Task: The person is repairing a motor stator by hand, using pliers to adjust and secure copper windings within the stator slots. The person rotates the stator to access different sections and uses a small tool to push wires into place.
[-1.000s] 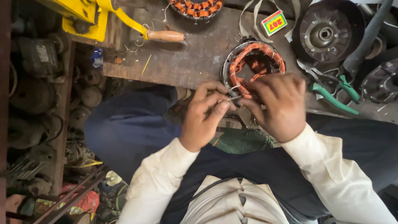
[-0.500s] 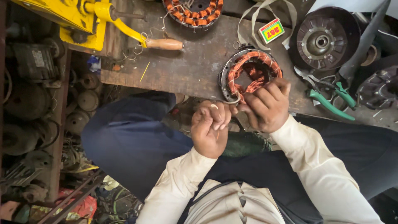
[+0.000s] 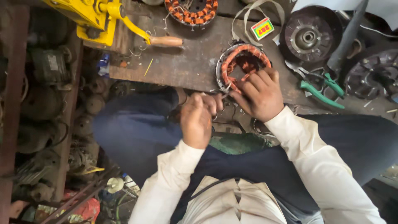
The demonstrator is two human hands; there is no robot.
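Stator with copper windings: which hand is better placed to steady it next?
Right. The right hand already rests on the stator rim; the left hand sits off the bench, pinching a thin wire.

Copper-wound stator lies flat at bench edge.

Single head-worn view looked steeply down from above, close over lap and hands; wooden bench edge filled upper frame, floor clutter at left.
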